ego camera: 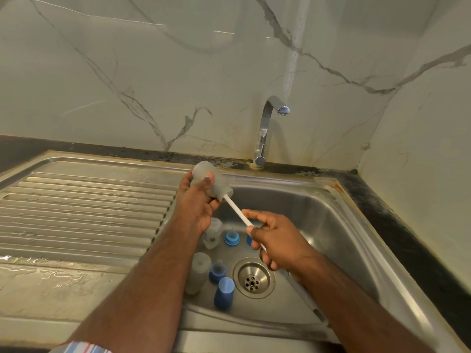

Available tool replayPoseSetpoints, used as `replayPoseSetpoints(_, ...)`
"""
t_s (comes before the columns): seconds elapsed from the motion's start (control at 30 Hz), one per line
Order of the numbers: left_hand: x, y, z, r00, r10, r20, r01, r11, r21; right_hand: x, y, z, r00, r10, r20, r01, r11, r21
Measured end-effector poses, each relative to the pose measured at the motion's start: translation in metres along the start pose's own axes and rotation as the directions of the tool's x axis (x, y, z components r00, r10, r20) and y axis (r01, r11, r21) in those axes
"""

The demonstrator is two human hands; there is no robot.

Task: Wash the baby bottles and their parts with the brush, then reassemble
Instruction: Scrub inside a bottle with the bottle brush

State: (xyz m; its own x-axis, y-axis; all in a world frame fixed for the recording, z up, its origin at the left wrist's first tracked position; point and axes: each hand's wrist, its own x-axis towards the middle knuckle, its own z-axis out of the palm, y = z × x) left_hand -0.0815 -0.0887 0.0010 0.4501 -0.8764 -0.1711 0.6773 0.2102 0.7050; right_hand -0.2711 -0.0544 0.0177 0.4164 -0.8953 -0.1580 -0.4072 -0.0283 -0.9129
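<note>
My left hand [197, 202] grips a frosted clear baby bottle [211, 182] above the sink's left rim, its mouth tilted down to the right. My right hand [275, 238] holds the white brush handle [237, 210], whose head is hidden inside the bottle. On the sink floor lie a second bottle [212, 233] and a third bottle [198, 272]. Beside them sit a blue collar with teat [232, 237], another blue teat ring [218, 271], a blue cap [224, 293], and a blue part [249, 239] mostly hidden behind my right hand.
The steel sink [331, 225] has its drain [253, 277] near the middle. A chrome tap [265, 131] stands at the back with no water running. A ribbed, wet draining board [84, 212] lies to the left. A dark counter edge [397, 225] borders the right.
</note>
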Motion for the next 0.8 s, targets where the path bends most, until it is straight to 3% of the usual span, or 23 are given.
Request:
replayPoseSetpoints(0.1,-0.001,-0.001,0.000,1.000,-0.006,0.021,0.005,1.000,0.026,0.001,-0.003,0.002,0.996,0.050,0.078,-0.063,0.982,0.180)
replayPoseSetpoints(0.17,-0.002,-0.002,0.001,1.000,-0.007,0.027,0.006,0.999,0.040,0.004,-0.002,-0.003,0.999,0.025,0.036,-0.026,0.999,0.031)
replayPoseSetpoints(0.2,-0.002,-0.002,0.001,1.000,-0.006,0.027,0.005,0.999,0.039,0.004,-0.001,-0.004,0.999,-0.030,-0.017,0.027,0.989,-0.149)
replayPoseSetpoints(0.23,-0.002,-0.001,0.001,1.000,-0.006,0.023,0.005,0.999,0.033,0.003,0.000,-0.006,0.992,-0.112,-0.060,0.083,0.928,-0.363)
replayPoseSetpoints(0.3,-0.001,0.000,0.001,1.000,-0.005,0.008,0.005,1.000,0.021,0.001,0.000,-0.006,0.962,-0.264,-0.074,0.128,0.672,-0.729)
replayPoseSetpoints(0.37,0.000,0.000,0.000,1.000,-0.003,-0.003,0.003,1.000,0.024,-0.002,-0.002,-0.005,0.945,-0.319,-0.068,0.090,0.455,-0.886)
replayPoseSetpoints(0.43,-0.002,0.000,0.001,1.000,0.000,0.002,0.000,0.999,0.037,0.000,-0.002,0.000,0.949,-0.310,-0.060,0.067,0.385,-0.921)
replayPoseSetpoints(0.47,-0.002,0.000,0.002,1.000,0.001,0.005,-0.001,0.999,0.041,0.001,-0.001,0.003,0.952,-0.303,-0.048,0.084,0.408,-0.909)
replayPoseSetpoints(0.53,-0.002,0.000,0.001,1.000,0.003,0.000,-0.003,0.999,0.036,0.005,-0.001,0.007,0.965,-0.260,-0.037,0.140,0.629,-0.765)
replayPoseSetpoints(0.6,-0.002,0.001,0.000,1.000,0.004,-0.009,-0.004,1.000,0.008,0.007,-0.001,0.005,0.988,-0.149,-0.027,0.126,0.905,-0.405)
replayPoseSetpoints(0.63,-0.002,0.002,0.000,1.000,0.002,-0.008,-0.002,1.000,-0.005,0.006,-0.001,0.002,0.995,-0.099,-0.031,0.090,0.971,-0.221)
replayPoseSetpoints(0.67,-0.002,0.003,0.000,1.000,0.003,-0.005,-0.003,1.000,-0.014,0.004,-0.001,0.001,0.996,-0.076,-0.038,0.071,0.990,-0.122)
replayPoseSetpoints(0.7,-0.002,0.003,0.000,1.000,0.005,-0.003,-0.005,1.000,-0.014,0.002,-0.001,0.000,0.993,-0.098,-0.061,0.088,0.986,-0.143)
replayPoseSetpoints(0.73,-0.002,0.004,0.001,1.000,0.008,-0.002,-0.008,1.000,-0.007,0.001,-0.002,0.000,0.982,-0.163,-0.091,0.131,0.949,-0.285)
replayPoseSetpoints(0.8,-0.002,0.001,0.001,1.000,0.010,0.002,-0.010,1.000,0.016,0.002,0.001,0.004,0.952,-0.287,-0.104,0.156,0.752,-0.640)
